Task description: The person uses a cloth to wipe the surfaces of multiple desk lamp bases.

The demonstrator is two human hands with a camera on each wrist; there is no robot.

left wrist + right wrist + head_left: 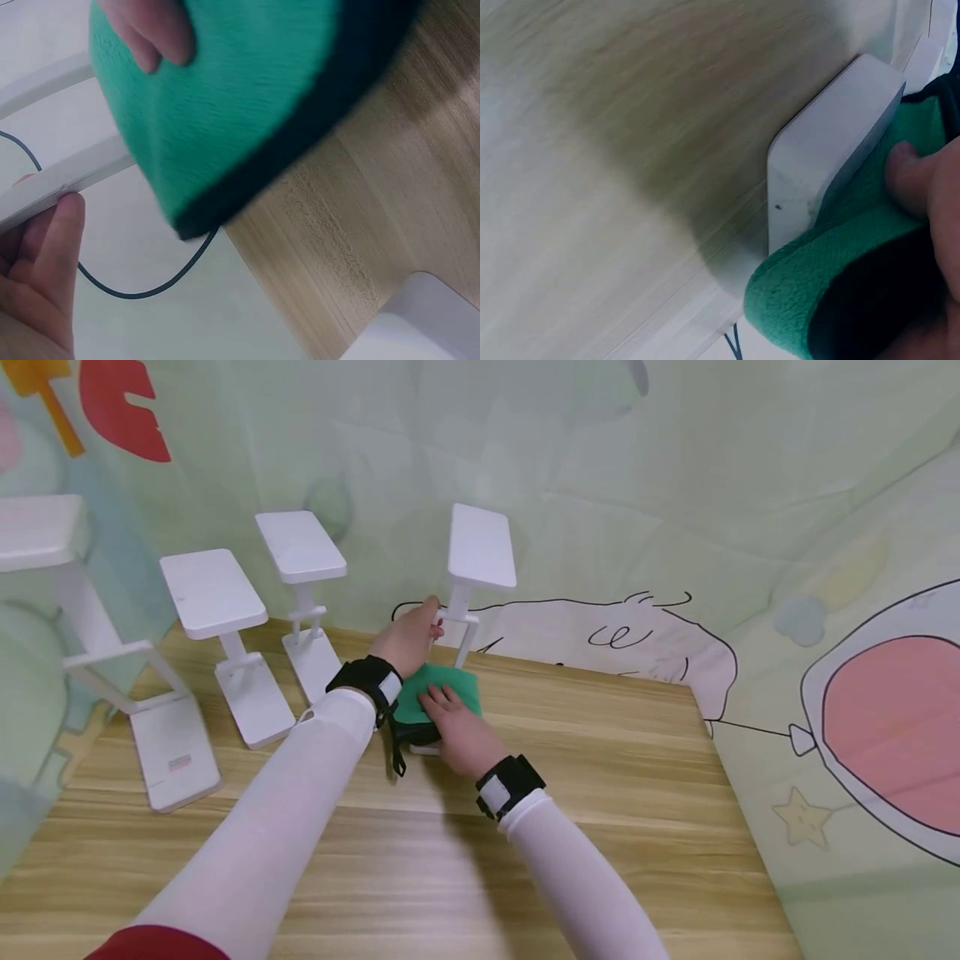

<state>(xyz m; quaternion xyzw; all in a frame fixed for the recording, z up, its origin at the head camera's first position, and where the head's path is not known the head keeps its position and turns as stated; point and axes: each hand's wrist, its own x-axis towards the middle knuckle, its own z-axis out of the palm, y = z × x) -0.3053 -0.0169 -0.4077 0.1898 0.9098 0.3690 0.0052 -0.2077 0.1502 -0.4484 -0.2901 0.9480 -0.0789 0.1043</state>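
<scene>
My left hand [405, 642] pinches the thin side arm of a white folding stand [482, 547] near the back wall. In the left wrist view, the thumb and fingers [60, 247] hold the white bar [82, 171]. A green cloth [462, 682] with a dark edge drapes over the stand's base, mostly hiding it. On that cloth lies my right hand [467, 737], with its fingers spread across the top. The right wrist view shows the thumb on the folded cloth [791, 300], beside the white base [821, 146].
Three more white stands stand left on the wooden table [600, 777]: a large one [176, 752], a middle one [213, 593] and one behind [302, 545]. A patterned fabric wall [637, 485] borders the back and right. A black strap [397, 760] hangs by the cloth.
</scene>
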